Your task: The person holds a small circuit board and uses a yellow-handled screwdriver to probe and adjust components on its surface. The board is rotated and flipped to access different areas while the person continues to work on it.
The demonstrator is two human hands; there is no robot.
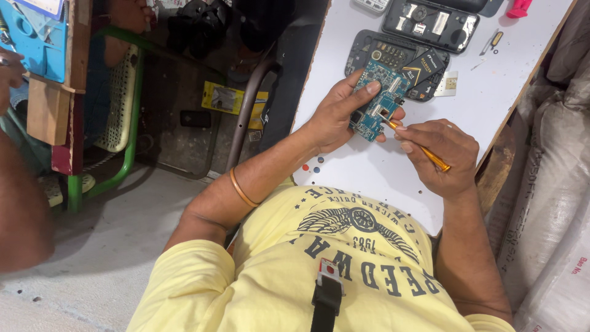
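Note:
My left hand (338,110) holds a small blue circuit board (378,101) just above the white table (522,80). My right hand (439,154) grips an orange-handled screwdriver (430,154), and its tip touches the board near a metal part. Just beyond the board lies a dark grey phone frame (375,55) with a black battery (427,64) resting on it.
A second opened black phone body (430,24) lies at the far table edge, beside a pink object (519,7) and a small tool (491,42). Tiny coloured dots (313,167) sit by the near left edge. White sacks (553,203) stand right. Another person's arm (21,203) is at far left.

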